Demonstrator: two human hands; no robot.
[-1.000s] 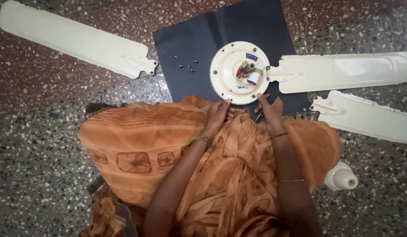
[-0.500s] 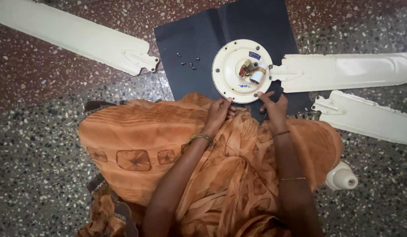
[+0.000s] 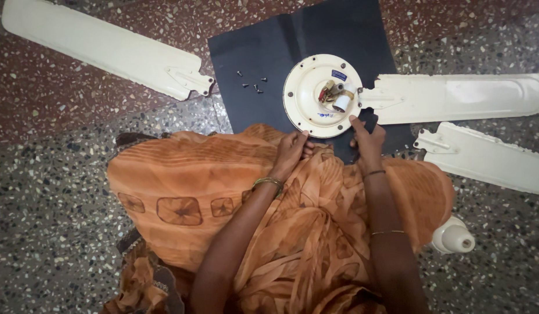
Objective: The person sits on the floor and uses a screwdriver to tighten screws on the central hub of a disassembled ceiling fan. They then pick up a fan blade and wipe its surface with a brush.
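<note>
Both hands have shifted only a little since the earlier frames: the left hand [image 3: 291, 152] and the right hand [image 3: 367, 141] stay at the near edge of the cream ceiling-fan motor housing [image 3: 307, 96], and the right fingertips have crept slightly up toward its rim. That small change suggests the person is steadying or turning the housing rather than lifting it.

The left hand curls against the lower rim, its fingers bent; whether it pinches anything small cannot be told. The right hand touches the rim at the lower right with fingers extended, holding nothing visible.

The housing lies flat on a dark mat [image 3: 263, 46] spread over the speckled floor [image 3: 48, 174], just beyond the person's orange-draped lap [image 3: 182, 174]. Wires and a small white cylinder [image 3: 341, 103] sit in its open centre. One cream fan blade [image 3: 461, 96] meets the housing at its right side. A second blade [image 3: 490, 160] lies loose below it, and a third blade [image 3: 106, 49] lies apart to the upper left. A few small dark screws [image 3: 253, 86] rest on the mat, left of the housing. A cream cup-shaped cover [image 3: 454, 237] sits beside the right knee.
</note>
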